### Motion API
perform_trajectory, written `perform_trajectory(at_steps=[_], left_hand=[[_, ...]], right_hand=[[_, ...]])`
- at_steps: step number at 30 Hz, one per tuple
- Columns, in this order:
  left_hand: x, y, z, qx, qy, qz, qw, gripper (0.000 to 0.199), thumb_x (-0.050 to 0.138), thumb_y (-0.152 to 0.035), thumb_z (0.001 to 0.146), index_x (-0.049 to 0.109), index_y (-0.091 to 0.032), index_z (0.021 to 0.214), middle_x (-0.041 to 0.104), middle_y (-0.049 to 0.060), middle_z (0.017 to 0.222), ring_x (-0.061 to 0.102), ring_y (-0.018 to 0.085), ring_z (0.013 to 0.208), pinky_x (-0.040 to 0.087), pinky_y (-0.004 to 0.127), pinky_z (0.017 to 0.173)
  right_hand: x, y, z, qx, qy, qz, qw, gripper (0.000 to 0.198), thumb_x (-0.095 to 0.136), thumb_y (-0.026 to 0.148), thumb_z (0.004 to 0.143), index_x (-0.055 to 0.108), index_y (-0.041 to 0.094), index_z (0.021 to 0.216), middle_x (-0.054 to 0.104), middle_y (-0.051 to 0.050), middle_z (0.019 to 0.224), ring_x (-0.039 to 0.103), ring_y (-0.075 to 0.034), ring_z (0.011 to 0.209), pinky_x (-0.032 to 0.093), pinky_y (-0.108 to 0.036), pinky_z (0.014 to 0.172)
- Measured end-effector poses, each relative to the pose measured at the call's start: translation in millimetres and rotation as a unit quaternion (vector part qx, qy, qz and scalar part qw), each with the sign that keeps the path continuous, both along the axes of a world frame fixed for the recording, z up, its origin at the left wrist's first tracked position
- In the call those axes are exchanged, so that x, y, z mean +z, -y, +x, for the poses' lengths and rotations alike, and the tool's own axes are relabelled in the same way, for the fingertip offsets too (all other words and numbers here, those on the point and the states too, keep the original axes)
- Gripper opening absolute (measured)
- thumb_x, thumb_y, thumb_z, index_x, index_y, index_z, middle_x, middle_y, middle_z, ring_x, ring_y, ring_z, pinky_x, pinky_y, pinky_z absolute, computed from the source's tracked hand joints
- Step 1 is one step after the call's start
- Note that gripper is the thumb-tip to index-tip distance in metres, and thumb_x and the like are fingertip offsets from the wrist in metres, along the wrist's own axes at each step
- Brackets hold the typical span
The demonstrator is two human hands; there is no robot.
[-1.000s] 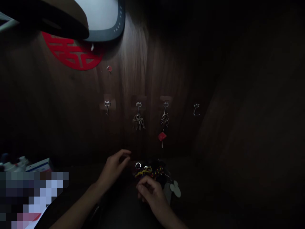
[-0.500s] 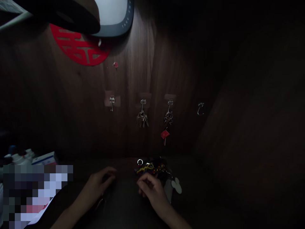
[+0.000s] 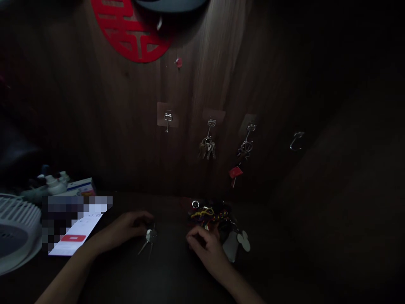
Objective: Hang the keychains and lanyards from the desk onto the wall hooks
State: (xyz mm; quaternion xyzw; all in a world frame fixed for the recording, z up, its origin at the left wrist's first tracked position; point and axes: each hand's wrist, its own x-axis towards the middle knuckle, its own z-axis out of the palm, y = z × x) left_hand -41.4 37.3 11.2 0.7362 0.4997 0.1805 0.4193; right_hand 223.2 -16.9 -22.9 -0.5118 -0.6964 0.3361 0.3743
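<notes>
My left hand point(image 3: 136, 223) is over the dark surface at left of centre, with its fingers curled and thumb close to them. A small bunch of keys point(image 3: 149, 237) hangs at its fingertips, the shafts pointing down. My right hand point(image 3: 205, 249) is closed, fingertips bent together, in front of a tangle of colourful cords point(image 3: 210, 214) with a metal ring point(image 3: 195, 204). Whatever may be between its fingers is hidden. Just right of this hand lie a grey flat tag point(image 3: 230, 247) and a pale mouse-head-shaped tag point(image 3: 243, 241).
On the wooden wall are an unoccupied hook point(image 3: 168, 118), keys point(image 3: 207, 147) on a second hook, keys with a red tag point(image 3: 236, 172) on a third, and another hook point(image 3: 297, 141). Left stand a white fan point(image 3: 22, 232), bottles point(image 3: 55, 184), a box point(image 3: 82, 185) and a lit screen point(image 3: 79, 232).
The view has shifted, so the wall hooks appear further right and higher. The keys at my left hand have moved up and show more clearly. My right hand stays near the cords.
</notes>
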Motion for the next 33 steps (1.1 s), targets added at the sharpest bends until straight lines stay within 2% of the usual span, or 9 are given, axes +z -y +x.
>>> perform_trajectory(at_steps=[7,13,20,27,30,33], left_hand=[[-4.5,3,4,-0.064,-0.048,0.010,0.997,0.044,0.061,-0.016,0.062,0.063,-0.027,0.105,0.059,-0.001,0.103,0.058,0.018,0.090,0.044,0.027,0.077],[-8.8,6,19,-0.062,-0.068,0.052,0.994,0.026,0.055,-0.019,0.071,0.065,-0.025,0.094,0.062,0.000,0.094,0.059,0.017,0.083,0.043,0.026,0.073],[-19.3,15,50,-0.023,-0.082,0.149,0.985,0.024,0.048,-0.015,0.075,0.062,-0.023,0.092,0.062,0.002,0.094,0.060,0.018,0.083,0.044,0.027,0.073],[-27.3,20,62,-0.063,-0.066,0.188,0.978,0.017,0.049,-0.014,0.078,0.062,-0.023,0.085,0.062,0.001,0.089,0.060,0.018,0.084,0.045,0.027,0.074],[-31.1,20,64,-0.080,-0.032,0.191,0.978,0.015,0.050,-0.013,0.079,0.061,-0.023,0.082,0.063,0.000,0.087,0.061,0.017,0.083,0.045,0.026,0.074],[-34.4,21,67,-0.099,-0.004,0.186,0.977,0.014,0.052,-0.014,0.081,0.062,-0.024,0.084,0.064,-0.001,0.087,0.061,0.016,0.083,0.045,0.025,0.075]], right_hand=[[-1,-1,0,0.016,0.048,0.010,0.999,0.016,0.050,0.025,0.086,0.060,0.019,0.075,0.062,0.002,0.069,0.057,-0.013,0.069,0.041,-0.024,0.070],[-1,-1,-1,0.029,0.042,-0.011,0.999,0.015,0.050,0.025,0.086,0.060,0.019,0.077,0.062,0.002,0.073,0.057,-0.014,0.071,0.041,-0.023,0.067],[0,-2,-1,0.039,0.048,-0.008,0.998,0.015,0.050,0.025,0.087,0.061,0.019,0.079,0.063,0.001,0.076,0.058,-0.014,0.074,0.041,-0.023,0.068],[-3,-4,1,0.018,0.072,0.043,0.996,0.013,0.050,0.021,0.087,0.061,0.020,0.081,0.065,0.000,0.080,0.059,-0.015,0.079,0.042,-0.026,0.074],[-5,-5,0,0.003,0.112,0.065,0.992,0.012,0.052,0.016,0.085,0.062,0.021,0.083,0.065,-0.001,0.085,0.059,-0.017,0.085,0.041,-0.029,0.079],[-7,-5,0,0.024,0.168,0.085,0.982,0.020,0.055,0.010,0.083,0.065,0.025,0.092,0.065,0.000,0.092,0.057,-0.018,0.094,0.040,-0.031,0.082]])
